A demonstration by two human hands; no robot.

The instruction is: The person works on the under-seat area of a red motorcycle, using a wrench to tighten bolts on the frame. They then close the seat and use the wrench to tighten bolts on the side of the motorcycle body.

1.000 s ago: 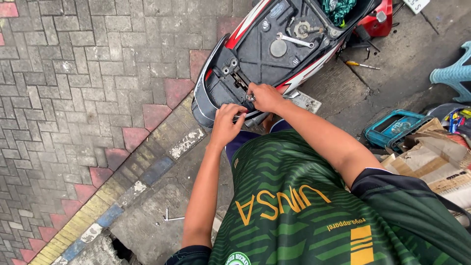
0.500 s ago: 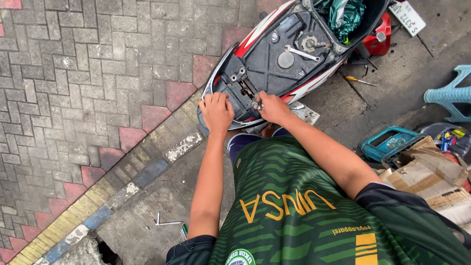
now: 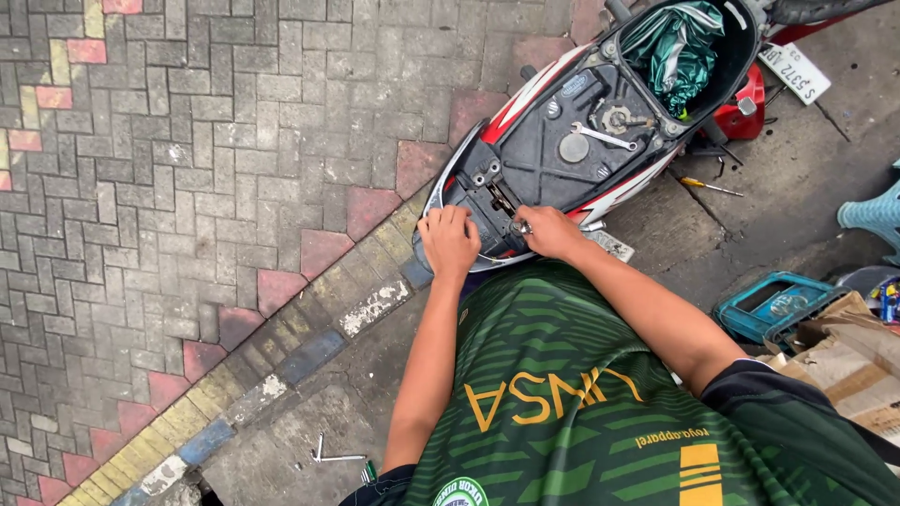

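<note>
A scooter (image 3: 562,150) with its seat off lies ahead of me, its black inner tray open to view. My left hand (image 3: 450,240) is curled over the rear edge of the scooter's tail (image 3: 469,187). My right hand (image 3: 553,232) pinches a small metal tool (image 3: 520,227) against the tail's middle, right beside the left hand. A silver wrench (image 3: 605,138) lies loose on the black tray. A crumpled green plastic sheet (image 3: 677,52) fills the compartment at the far end.
A screwdriver (image 3: 708,186) lies on the asphalt to the right of the scooter. A teal tool case (image 3: 773,305) and cardboard boxes (image 3: 858,365) stand at the right. A bent hex key (image 3: 333,456) lies near my left elbow. Paving bricks (image 3: 187,187) cover the left side.
My left hand has moved up from below the tail onto its rear edge. My right hand has stayed at the tail's middle. The view has shifted so the scooter sits higher and to the right.
</note>
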